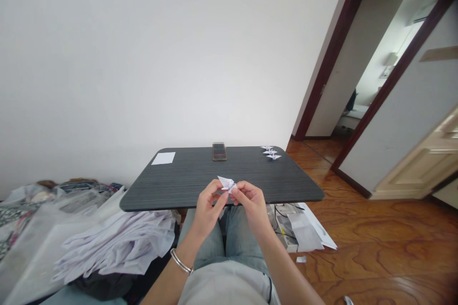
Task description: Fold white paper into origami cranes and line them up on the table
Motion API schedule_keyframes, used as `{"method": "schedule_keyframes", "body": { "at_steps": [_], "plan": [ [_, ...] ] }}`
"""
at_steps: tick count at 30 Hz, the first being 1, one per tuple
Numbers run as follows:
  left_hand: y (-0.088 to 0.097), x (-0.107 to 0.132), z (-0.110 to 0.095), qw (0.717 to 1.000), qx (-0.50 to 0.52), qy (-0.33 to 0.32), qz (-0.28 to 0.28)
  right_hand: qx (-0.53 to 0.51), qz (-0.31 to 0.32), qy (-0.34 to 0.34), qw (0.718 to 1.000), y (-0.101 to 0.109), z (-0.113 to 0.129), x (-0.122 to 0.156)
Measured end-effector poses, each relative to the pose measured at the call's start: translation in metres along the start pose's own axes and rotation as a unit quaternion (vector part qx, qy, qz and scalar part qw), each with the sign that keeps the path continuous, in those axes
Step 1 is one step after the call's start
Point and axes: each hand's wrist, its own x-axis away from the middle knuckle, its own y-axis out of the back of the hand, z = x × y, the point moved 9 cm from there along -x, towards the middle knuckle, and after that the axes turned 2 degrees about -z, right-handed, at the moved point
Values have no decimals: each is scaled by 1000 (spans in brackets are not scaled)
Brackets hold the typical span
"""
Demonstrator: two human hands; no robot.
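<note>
A small white paper crane (228, 184) is held between my two hands just above the near edge of the dark table (193, 176). My left hand (210, 202) pinches its left side with thumb and index finger. My right hand (250, 198) has its thumb and fingertips closed on the right side, covering part of the folds. Farther back on the right, several finished-looking white paper cranes (271, 152) stand in a short row. A flat stack or sheet of white paper (163, 158) lies at the table's back left.
A phone (219, 151) rests at the table's back middle, before the white wall (200, 57). Crumpled white cloth (121, 243) and bags lie at the left. Papers and cables in a box (286, 228) sit under the table's right side. A doorway opens at the right.
</note>
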Motion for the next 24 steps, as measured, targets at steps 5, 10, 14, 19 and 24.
{"method": "schedule_keyframes", "body": {
  "at_steps": [5, 10, 14, 19, 24],
  "plan": [
    [4, -2, 7, 999, -24, 18, -20, 13, 5, -20, 1000, 0, -5, 0],
    [5, -2, 4, 996, -88, -2, -20, 21, 5, -32, 999, 0, -8, -2],
    [6, -2, -2, 990, -138, -30, -22, 31, 7, -23, 999, 0, -9, -3],
    [8, -3, -2, 982, -182, -47, -20, 71, -2, 6, 997, 5, -8, -6],
    [7, -3, 8, 990, -142, -15, -5, 59, -12, 17, 998, 5, -5, -5]
  ]
}}
